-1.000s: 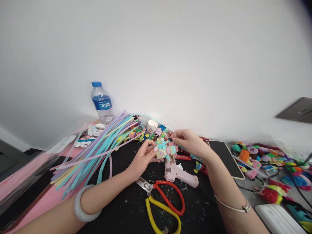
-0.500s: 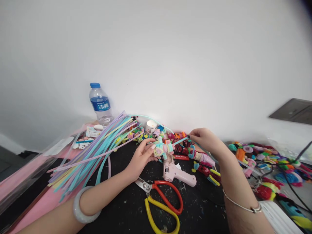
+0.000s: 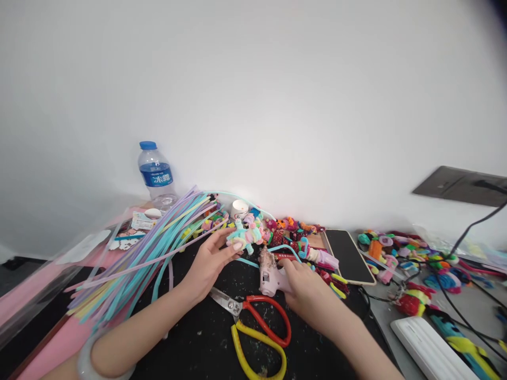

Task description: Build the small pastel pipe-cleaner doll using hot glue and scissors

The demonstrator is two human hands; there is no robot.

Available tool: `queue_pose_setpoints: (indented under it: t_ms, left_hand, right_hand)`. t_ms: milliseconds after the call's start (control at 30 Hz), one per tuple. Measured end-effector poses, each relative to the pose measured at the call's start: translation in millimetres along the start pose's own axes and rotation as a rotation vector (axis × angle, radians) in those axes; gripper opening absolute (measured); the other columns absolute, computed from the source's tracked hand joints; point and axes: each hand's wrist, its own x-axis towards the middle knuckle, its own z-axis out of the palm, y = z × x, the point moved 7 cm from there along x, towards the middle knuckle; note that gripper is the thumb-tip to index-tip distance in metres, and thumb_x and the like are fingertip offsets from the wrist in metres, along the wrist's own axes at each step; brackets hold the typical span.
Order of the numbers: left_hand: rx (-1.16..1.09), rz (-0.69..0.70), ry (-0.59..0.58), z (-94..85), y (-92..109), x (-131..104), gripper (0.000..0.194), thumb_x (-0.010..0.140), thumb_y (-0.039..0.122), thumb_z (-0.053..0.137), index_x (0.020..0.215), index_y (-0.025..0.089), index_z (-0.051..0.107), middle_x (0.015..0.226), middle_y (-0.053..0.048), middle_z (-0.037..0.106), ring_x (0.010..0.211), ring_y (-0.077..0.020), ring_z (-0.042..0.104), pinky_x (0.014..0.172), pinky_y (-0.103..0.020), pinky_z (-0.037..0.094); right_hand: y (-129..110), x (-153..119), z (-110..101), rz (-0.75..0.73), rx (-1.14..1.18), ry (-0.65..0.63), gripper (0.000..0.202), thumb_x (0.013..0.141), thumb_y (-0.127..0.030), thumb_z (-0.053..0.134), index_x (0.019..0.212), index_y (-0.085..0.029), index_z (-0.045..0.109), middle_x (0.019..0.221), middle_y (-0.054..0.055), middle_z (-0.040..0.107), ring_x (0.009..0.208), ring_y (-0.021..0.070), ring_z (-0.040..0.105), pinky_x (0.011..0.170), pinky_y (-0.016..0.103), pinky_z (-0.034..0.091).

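Observation:
Between the fingers of my left hand (image 3: 214,259) is a small pastel pipe-cleaner figure (image 3: 246,236), mint green with pink and yellow parts. My right hand (image 3: 307,287) is closed around the handle of a pale pink hot glue gun (image 3: 270,277), whose nozzle end looks crusted and brown. The gun's nozzle points away from me, close to the figure's right side. A light blue pipe cleaner (image 3: 283,248) lies curved behind the gun. Scissors (image 3: 237,309) with one red and one yellow handle rest on the black mat in front, blades apart.
Loose pastel pipe cleaners (image 3: 158,258) spread at the left, near a water bottle (image 3: 156,177) by the wall. A white paper cup (image 3: 239,209) stands behind the figure. To the right are a phone (image 3: 349,256), colourful pipe-cleaner pieces, black cables and a white power strip (image 3: 430,348).
My right hand has let go of the blue pipe cleaner and moved down to grip the glue gun. My left hand, still with the figure, has shifted slightly left.

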Motion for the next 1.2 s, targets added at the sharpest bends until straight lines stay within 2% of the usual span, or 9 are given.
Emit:
queue_pose_setpoints:
  t_ms: [100,300,433,533,667,733,867,1067,1200]
  left_hand:
    - [0.123,0.076,0.005,-2.7,3,-4,0.033,0.068,0.02,0.071,0.1,0.023,0.061,0.105,-0.001,0.062,0.086,-0.0146,0.061,0.075,-0.025,0.05]
    - [0.293,0.141,0.0,-6.8,0,-5,0.031,0.067,0.021,0.071,0.097,0.021,0.065,0.095,-0.004,0.068,0.086,-0.0195,0.063,0.078,-0.029,0.049]
    - [0.449,0.167,-0.006,-8.5,0,-7,0.031,0.068,0.022,0.07,0.099,0.021,0.067,0.093,-0.006,0.067,0.072,-0.0179,0.061,0.067,-0.028,0.049]
    - [0.484,0.194,0.028,-11.2,3,-7,0.031,0.068,0.022,0.069,0.099,0.022,0.067,0.091,-0.005,0.067,0.074,-0.019,0.06,0.069,-0.029,0.049]
    - [0.336,0.202,0.126,-17.4,8,-7,0.031,0.072,0.025,0.068,0.102,0.025,0.062,0.094,-0.001,0.064,0.073,-0.0166,0.062,0.065,-0.027,0.052]
    - [0.218,0.143,0.107,-15.6,5,-8,0.033,0.073,0.028,0.066,0.105,0.026,0.057,0.095,-0.001,0.061,0.071,-0.0149,0.063,0.06,-0.025,0.054]
    - [0.0,-0.07,-0.07,-1.5,-12,-11,0.034,0.078,0.029,0.063,0.11,0.026,0.051,0.096,-0.002,0.059,0.072,-0.0147,0.064,0.057,-0.025,0.057]
    - [-0.184,-0.211,-0.16,1.3,-20,-12,0.028,0.083,0.025,0.057,0.11,0.028,0.052,0.11,-0.004,0.055,0.095,-0.0179,0.057,0.076,-0.035,0.056]
    - [-0.212,-0.294,-0.234,5.6,-22,-14,0.026,0.085,0.026,0.054,0.111,0.029,0.052,0.118,-0.005,0.054,0.104,-0.0218,0.055,0.084,-0.041,0.051]
  right_hand:
    - [0,0,18,0.042,0.004,0.071,0.045,0.062,-0.007,0.048,0.105,-0.016,0.055,0.101,0.013,0.061,0.096,0.0296,0.055,0.073,0.035,0.041]
    - [24,-4,20,0.017,0.475,0.114,0.015,0.079,-0.022,0.048,0.086,-0.02,0.06,0.078,0.003,0.066,0.069,0.0214,0.061,0.062,0.029,0.046]
    - [33,-9,10,-0.029,0.707,0.19,0.022,0.081,-0.029,0.051,0.098,-0.021,0.063,0.094,0.006,0.069,0.085,0.0246,0.063,0.073,0.033,0.049]
    - [30,-10,5,-0.04,0.61,0.239,0.022,0.079,-0.029,0.057,0.1,-0.023,0.063,0.095,0.006,0.068,0.087,0.0244,0.063,0.075,0.033,0.048]
    - [21,-7,8,-0.012,0.362,0.202,0.018,0.082,-0.024,0.051,0.096,-0.025,0.062,0.093,0.004,0.067,0.08,0.0229,0.062,0.067,0.031,0.046]
    - [19,-8,10,0.004,0.318,0.204,0.021,0.082,-0.023,0.049,0.1,-0.025,0.06,0.096,0.004,0.066,0.082,0.0229,0.062,0.068,0.031,0.046]
    - [19,-9,13,0.021,0.346,0.221,0.023,0.082,-0.022,0.05,0.102,-0.025,0.059,0.096,0.004,0.065,0.082,0.0224,0.062,0.07,0.03,0.046]
    - [22,-9,13,0.003,0.453,0.301,0.021,0.082,-0.023,0.051,0.1,-0.022,0.061,0.091,0.005,0.068,0.08,0.0221,0.063,0.068,0.029,0.047]
    - [32,-12,9,0.046,0.53,0.444,0.02,0.08,-0.025,0.053,0.097,-0.019,0.063,0.09,0.006,0.069,0.079,0.0233,0.064,0.068,0.03,0.049]
